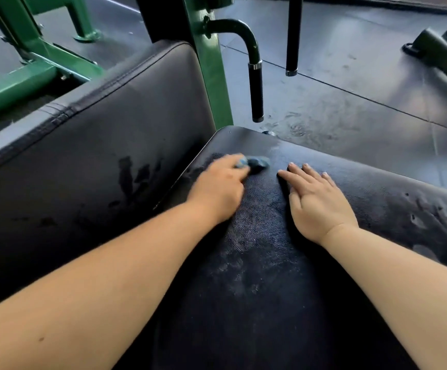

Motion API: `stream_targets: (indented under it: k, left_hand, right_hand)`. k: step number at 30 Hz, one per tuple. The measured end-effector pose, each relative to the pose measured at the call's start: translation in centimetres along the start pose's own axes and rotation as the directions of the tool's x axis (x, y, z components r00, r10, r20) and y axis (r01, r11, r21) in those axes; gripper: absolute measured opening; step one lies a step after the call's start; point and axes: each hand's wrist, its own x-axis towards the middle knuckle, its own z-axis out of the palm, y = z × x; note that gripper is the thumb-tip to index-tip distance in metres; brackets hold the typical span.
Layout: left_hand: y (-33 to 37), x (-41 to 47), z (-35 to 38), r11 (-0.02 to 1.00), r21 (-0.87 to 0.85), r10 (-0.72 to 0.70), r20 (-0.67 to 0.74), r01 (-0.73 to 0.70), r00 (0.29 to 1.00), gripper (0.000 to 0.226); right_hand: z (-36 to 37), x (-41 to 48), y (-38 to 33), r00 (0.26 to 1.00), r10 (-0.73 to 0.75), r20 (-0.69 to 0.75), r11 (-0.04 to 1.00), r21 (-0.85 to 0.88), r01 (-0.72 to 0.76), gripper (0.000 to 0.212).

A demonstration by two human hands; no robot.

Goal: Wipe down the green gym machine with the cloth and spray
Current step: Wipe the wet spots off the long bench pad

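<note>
My left hand point(218, 186) grips a bunched blue cloth point(254, 162) and presses it on the far part of the black padded seat point(257, 263); the hand is blurred. My right hand point(316, 198) lies flat on the seat beside it, fingers straight and spread. The seat shows damp streaks and worn spots. To the left stands the black back pad point(88, 145) with wet marks. Behind the pads rises the machine's green frame post point(211, 76). No spray bottle is in view.
Two black handle grips point(257, 92) point(293, 36) hang past the seat's far edge. Green frame bars point(16, 84) run at the upper left. Dark rubber floor point(364, 89) lies beyond, with another machine's base point(439, 52) at the upper right.
</note>
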Motion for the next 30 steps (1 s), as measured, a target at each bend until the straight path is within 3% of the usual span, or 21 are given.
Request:
stream_targets:
  k: [1,3,6,8,10,12,13,16,18,20,23,25,26,28,30]
  left_hand:
    - [-1.4,0.8,-0.1,0.988,-0.002,-0.156,-0.040,0.156,0.987,0.051]
    - [-3.3,2.2,-0.1,0.893,-0.065,-0.450,-0.099,0.446,0.887,0.042]
    - [-2.4,2.9,0.4,0.794,-0.138,-0.608,-0.136,0.592,0.783,0.040]
    - [-1.1,2.4,0.8,0.863,-0.145,-0.503,-0.142,0.484,0.853,0.040]
    - [-0.1,0.3,1.0,0.978,-0.080,-0.196,-0.069,0.190,0.978,0.047]
    - [-0.6,-1.0,-0.3,1.000,-0.007,0.010,0.042,-0.010,0.999,0.058]
    - [-1.6,-0.7,-0.9,0.999,0.037,-0.025,0.070,0.023,0.997,0.060]
    - [-4.3,1.5,-2.1,0.939,0.087,-0.342,0.105,0.334,0.934,0.048]
    - [-3.7,2.2,-2.2,0.910,0.060,-0.414,0.081,0.410,0.907,0.047]
    - [-0.9,1.0,-1.6,0.935,0.015,-0.353,0.044,0.353,0.934,0.046]
    - [5.0,-3.2,0.9,0.998,-0.034,0.048,0.094,-0.045,0.994,0.058]
    - [5.3,-3.1,0.9,0.986,0.074,0.136,0.169,-0.150,0.976,0.064]
    - [3.6,-1.4,0.6,0.984,0.154,0.061,0.182,-0.089,0.982,0.059]
    - [-1.0,1.8,-1.2,0.950,0.249,-0.219,0.092,0.191,0.971,0.054]
    - [-4.1,3.7,-2.2,0.875,0.205,-0.448,-0.005,0.439,0.894,0.048]
  right_hand:
    - [0.0,0.0,0.0,1.000,0.000,-0.001,1.000,0.001,0.000,0.048]
    - [0.2,-0.1,0.1,1.000,0.006,-0.006,1.000,0.005,-0.006,0.048]
    - [0.0,-0.1,-0.2,1.000,0.013,-0.004,1.000,-0.004,-0.013,0.049]
    - [0.0,-0.1,-0.1,1.000,0.024,-0.004,1.000,-0.012,-0.024,0.049]
    - [-0.1,0.1,-0.3,1.000,0.031,0.001,0.999,-0.022,-0.031,0.052]
    - [-0.1,0.2,-0.4,0.999,0.032,0.017,0.999,-0.037,-0.032,0.051]
    - [0.0,0.1,-0.2,0.999,0.030,0.023,0.999,-0.039,-0.029,0.051]
    - [0.1,-0.1,-0.3,0.999,0.030,0.022,0.999,-0.033,-0.029,0.054]
    - [-0.1,-0.2,-0.2,0.999,0.026,0.043,0.999,-0.044,-0.024,0.052]
    - [-0.2,-0.2,0.0,0.999,0.002,0.046,1.000,-0.031,-0.001,0.051]
    - [-0.4,0.6,0.7,0.997,-0.041,0.058,0.999,0.019,0.040,0.050]
    - [-0.8,1.9,1.6,1.000,-0.026,0.014,0.995,0.097,0.025,0.046]
    - [-1.4,2.4,2.0,0.999,0.035,-0.013,0.990,0.136,-0.033,0.045]
    - [-1.9,3.8,2.4,0.994,0.089,-0.058,0.984,0.163,-0.079,0.043]
    - [-1.4,4.1,2.9,0.994,0.097,-0.039,0.990,0.104,-0.093,0.044]
